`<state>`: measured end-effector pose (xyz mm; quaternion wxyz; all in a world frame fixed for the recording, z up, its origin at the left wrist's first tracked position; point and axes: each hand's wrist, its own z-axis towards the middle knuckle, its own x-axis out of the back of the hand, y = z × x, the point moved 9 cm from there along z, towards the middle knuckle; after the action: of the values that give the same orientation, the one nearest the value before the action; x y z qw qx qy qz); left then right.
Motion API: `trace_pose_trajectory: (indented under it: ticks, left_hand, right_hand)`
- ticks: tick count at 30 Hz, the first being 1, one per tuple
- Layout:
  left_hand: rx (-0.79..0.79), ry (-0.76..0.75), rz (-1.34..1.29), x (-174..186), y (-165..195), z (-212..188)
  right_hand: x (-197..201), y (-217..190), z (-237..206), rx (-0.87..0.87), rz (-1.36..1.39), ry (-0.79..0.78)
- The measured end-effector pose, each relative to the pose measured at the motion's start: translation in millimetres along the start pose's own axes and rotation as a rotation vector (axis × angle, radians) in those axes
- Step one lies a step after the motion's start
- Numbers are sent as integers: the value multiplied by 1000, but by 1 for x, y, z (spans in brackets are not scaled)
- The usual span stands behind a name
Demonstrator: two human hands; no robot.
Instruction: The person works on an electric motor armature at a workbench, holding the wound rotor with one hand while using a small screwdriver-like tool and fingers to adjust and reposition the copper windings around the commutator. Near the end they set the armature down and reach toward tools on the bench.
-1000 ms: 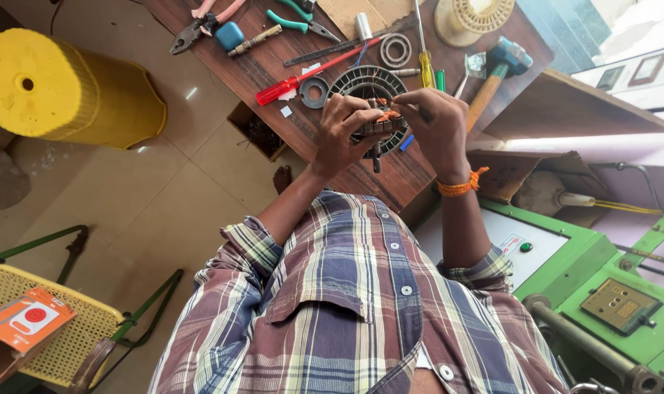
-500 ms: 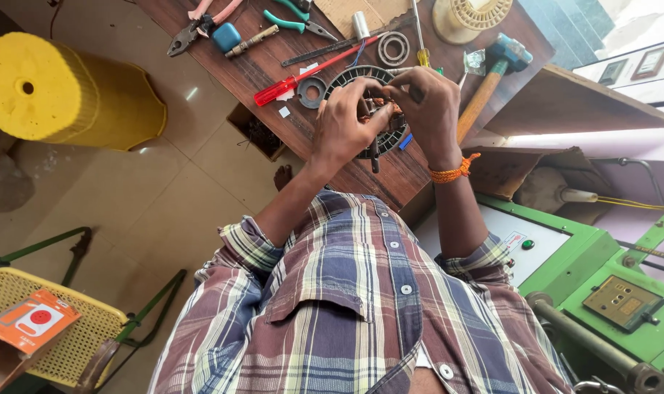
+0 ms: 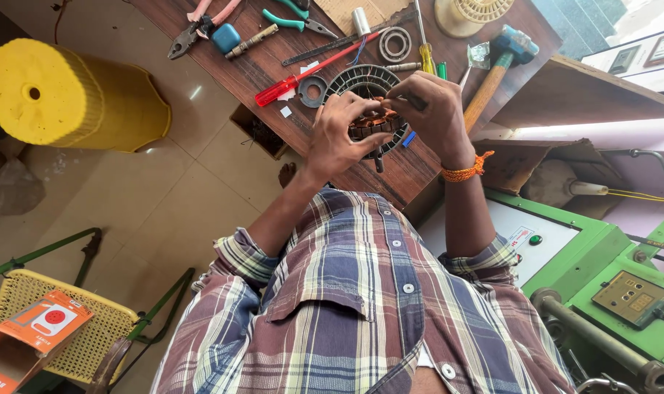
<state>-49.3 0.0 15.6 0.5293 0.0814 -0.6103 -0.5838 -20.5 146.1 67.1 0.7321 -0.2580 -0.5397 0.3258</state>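
A round black motor stator (image 3: 357, 79) with copper windings lies on the dark wooden workbench (image 3: 419, 164). My left hand (image 3: 337, 140) grips its near rim, with the fingers curled over the windings. My right hand (image 3: 432, 111), with an orange thread band on its wrist, covers the stator's right side, and its fingertips pinch at the windings. Both hands hide much of the stator's near half. What the right fingertips pinch is too small to tell.
On the bench lie a red-handled screwdriver (image 3: 292, 86), a blue-headed hammer (image 3: 501, 57), pliers (image 3: 200, 25), a bearing ring (image 3: 395, 44) and a black washer (image 3: 313, 90). A yellow stool (image 3: 69, 95) stands left, a green machine (image 3: 609, 292) right, and an orange box (image 3: 36, 328) on a yellow chair.
Both hands have shifted slightly over the stator, the right fingertips working further along the windings. The stator stays in place on the bench.
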Motion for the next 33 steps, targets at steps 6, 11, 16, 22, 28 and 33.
trace_pose_trajectory:
  ticks: [6,11,16,22,28,33]
  left_hand:
    - [-113,236,221,-6,5,-22]
    - [-233,321,304,-9,7,-21]
    - [-43,275,76,1,-1,-12]
    - [281,189,-224,-10,-32,13]
    - [306,-227,-793,-22,-60,14]
    - [37,-339,-602,-8,-56,16]
  right_hand:
    - [-7,3,8,43,-20,-66]
    - [-10,13,21,17,-148,-18]
    - [-12,19,21,-45,-163,-25]
    - [-5,2,21,0,-177,64]
    - [-3,-23,-12,-108,-57,-2]
    - [-26,-19,-50,-302,-13,-31]
